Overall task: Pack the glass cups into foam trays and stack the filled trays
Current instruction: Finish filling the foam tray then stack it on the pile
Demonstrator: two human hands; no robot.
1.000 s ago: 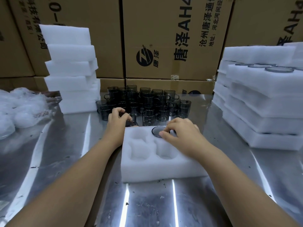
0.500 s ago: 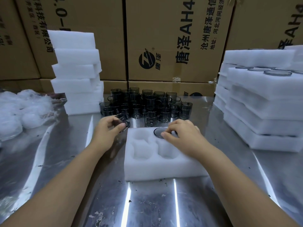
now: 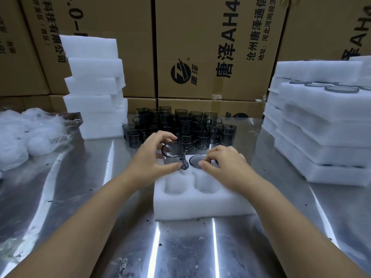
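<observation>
A shiny metal table (image 3: 66, 197) filled the foreground, scuffed, flecked with dark specks and streaked with bright reflections. A heap of crumpled clear plastic (image 3: 30, 135) lay at its left edge. Brown cardboard boxes (image 3: 210, 47) with black lettering stood stacked behind.
</observation>
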